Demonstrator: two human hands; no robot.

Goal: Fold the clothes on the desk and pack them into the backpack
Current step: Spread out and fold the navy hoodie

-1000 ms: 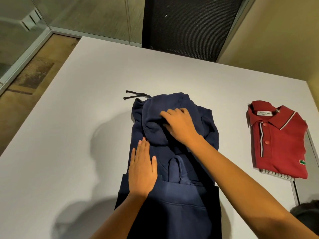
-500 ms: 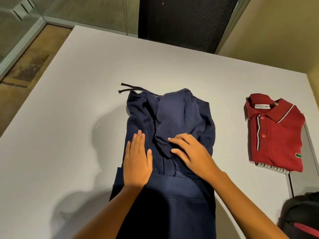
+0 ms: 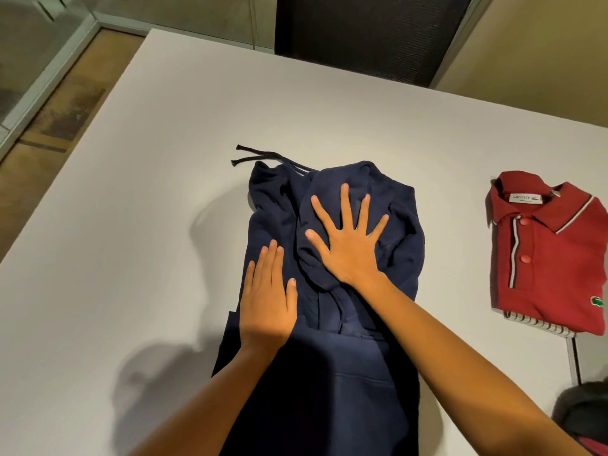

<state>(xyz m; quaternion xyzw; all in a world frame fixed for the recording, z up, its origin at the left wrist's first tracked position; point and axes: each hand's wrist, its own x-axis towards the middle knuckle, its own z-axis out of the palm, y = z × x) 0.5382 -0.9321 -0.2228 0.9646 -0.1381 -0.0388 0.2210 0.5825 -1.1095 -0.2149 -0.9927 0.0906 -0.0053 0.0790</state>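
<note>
1. White bench (image 3: 115,258) carries everything. Two dark drawcords (image 3: 255,155) trail loose off the far-left corner of the hoodie (image 3: 348,390). Judgement: tuck them in before the next fold, or they may snag at packing.
2. Left hand (image 3: 268,301): flat, fingers straight and together, pressing the hoodie's left edge and gripping nothing. I'd use it as the anchor so the body panel does not slide.
3. Hoodie lies mid-bench, narrowed to a long strip, with the hood (image 3: 329,199) folded down over the chest. The fleece looks thick, so I expect it to puff back.
4. Right hand (image 3: 348,238): palm down, fingers splayed wide on the hood, holding nothing. Best to press, then sweep outward from the centre to flatten the lump. The hem-to-collar fold comes only after that.
5. Red polo (image 3: 552,258), already folded, sits well apart on the right.
6. Backpack (image 3: 585,413): only a dark corner shows at lower right, and its opening is not visible.
</note>
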